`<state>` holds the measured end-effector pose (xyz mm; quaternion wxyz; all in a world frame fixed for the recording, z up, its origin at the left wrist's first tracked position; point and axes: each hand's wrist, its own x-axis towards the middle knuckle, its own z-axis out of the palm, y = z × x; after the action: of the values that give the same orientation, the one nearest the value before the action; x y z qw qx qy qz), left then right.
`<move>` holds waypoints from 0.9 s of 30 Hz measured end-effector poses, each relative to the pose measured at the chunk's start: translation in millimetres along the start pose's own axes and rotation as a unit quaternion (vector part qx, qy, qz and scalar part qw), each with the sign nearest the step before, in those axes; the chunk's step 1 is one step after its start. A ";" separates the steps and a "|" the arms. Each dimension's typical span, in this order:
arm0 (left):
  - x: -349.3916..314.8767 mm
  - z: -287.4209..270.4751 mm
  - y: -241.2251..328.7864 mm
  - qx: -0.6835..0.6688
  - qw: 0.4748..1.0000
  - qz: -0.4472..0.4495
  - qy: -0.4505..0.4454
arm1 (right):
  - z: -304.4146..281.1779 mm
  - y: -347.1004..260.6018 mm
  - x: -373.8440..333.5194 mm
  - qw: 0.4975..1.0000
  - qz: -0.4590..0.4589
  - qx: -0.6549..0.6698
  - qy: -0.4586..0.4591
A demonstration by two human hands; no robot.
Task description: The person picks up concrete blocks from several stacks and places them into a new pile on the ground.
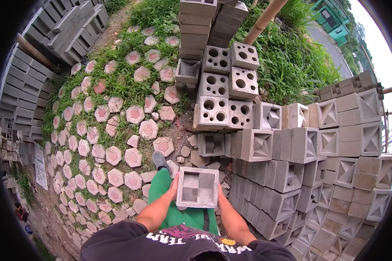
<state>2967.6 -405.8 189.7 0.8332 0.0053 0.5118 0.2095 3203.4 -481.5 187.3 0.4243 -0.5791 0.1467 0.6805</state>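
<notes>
A square grey concrete vent block (197, 170) is held level in front of my waist, its hollow face with a checkered recess turned up. My left hand (173, 188) grips its left side. On its right side is my right hand (222, 198). Most of the fingers of both hands are hidden behind or under the block. Just beyond it, another hollow block (212, 145) lies at the foot of the stacks. To its right a block with a pyramid-shaped face (261, 145) is stacked among others.
Tall stacks of vent blocks (287, 204) rise close on my right. Ahead stand blocks with round holes (213, 104) beside plain stacked blocks (197, 30). Hexagonal pavers (135, 114) with grass between them cover the ground to the left. More stacked blocks (26, 87) line the far left. A bamboo pole (265, 19) leans behind.
</notes>
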 end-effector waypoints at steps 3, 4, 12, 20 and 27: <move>-31.5 2.2 42.8 -0.020 1.000 0.017 -0.017 | 24.0 -3.8 -11.1 0.998 -0.037 -0.006 -0.041; -38.2 -7.0 48.0 -0.053 0.998 0.037 -0.015 | 47.5 -18.8 -14.7 0.997 -0.026 -0.045 -0.055; -106.9 -93.0 170.8 -0.140 0.978 0.156 -0.005 | 276.3 -19.0 -24.7 0.948 -0.070 -0.280 -0.132; -187.8 -155.9 284.7 -0.319 0.888 0.330 0.040 | 514.0 -8.3 1.2 0.832 -0.068 -0.472 -0.285; -217.5 -219.5 362.9 -0.418 0.799 0.409 0.137 | 700.7 24.9 11.6 0.740 0.048 -0.580 -0.337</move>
<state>2570.7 -197.0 351.2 0.5124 -0.1641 0.4337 0.7228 2720.1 -7.3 370.0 -0.0050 -0.4380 -0.4009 0.8046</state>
